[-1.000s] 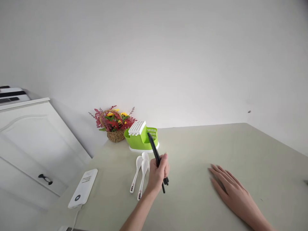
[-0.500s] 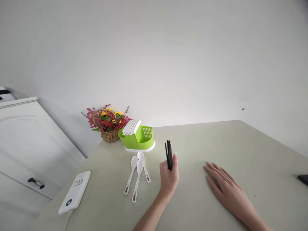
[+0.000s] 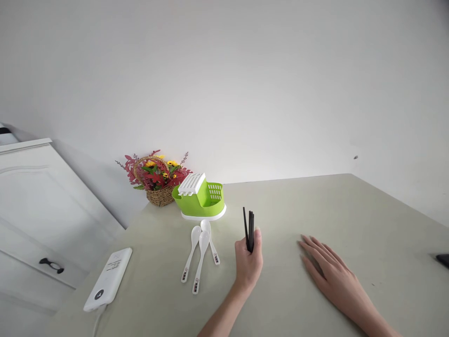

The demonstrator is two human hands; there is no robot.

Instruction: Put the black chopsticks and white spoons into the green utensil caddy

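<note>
Left hand (image 3: 248, 262) closed in a fist round a bundle of black chopsticks (image 3: 251, 231), thumb uppermost, at the near middle of the desk (image 3: 280, 210). Long axis of the bundle runs up the view, upper ends towards the far edge; lower ends lost behind the fist, so exact count and lean cannot be told. Right hand (image 3: 336, 276) lies palm down on the desk top, fingers extended, grasping nothing, well apart, towards the right edge. Green caddy (image 3: 191, 205) with a white slatted top and a lattice-sided bin: near the far left corner, so beyond and to the left of the chopsticks; left hand clearly the nearer of the two. Three white spoons (image 3: 203, 239) between caddy and near edge, just left of that fist, bowls towards the caddy, handles fanned towards the near edge. Wicker basket (image 3: 160, 196) of red and yellow flowers at the far left corner, close beside the caddy. White power bank (image 3: 111, 276) along the left edge, cable (image 3: 98, 318) leading off its near end.
</note>
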